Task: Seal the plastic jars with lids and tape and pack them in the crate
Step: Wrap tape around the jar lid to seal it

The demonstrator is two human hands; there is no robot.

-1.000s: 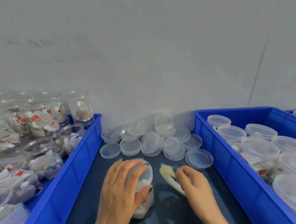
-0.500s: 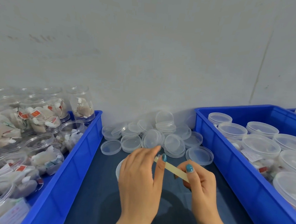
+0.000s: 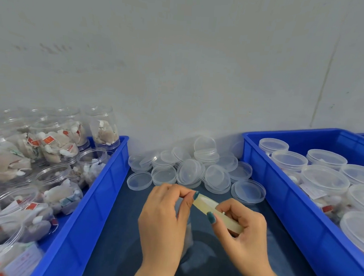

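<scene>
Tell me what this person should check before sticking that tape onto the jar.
1. Free end of the tape strip held: ok, the left hand pinches it.
2. Tape roll secured: ok, the right hand grips it.
3. Strip drawn out: ok, a short length spans between the two hands.
4. Lid seated on the jar: cannot tell, the left hand hides its top.
5. Jar standing steady: cannot tell, neither hand holds it and only a sliver shows.
6. Room left in the right crate: cannot tell, its near wall hides part of the inside.
</scene>
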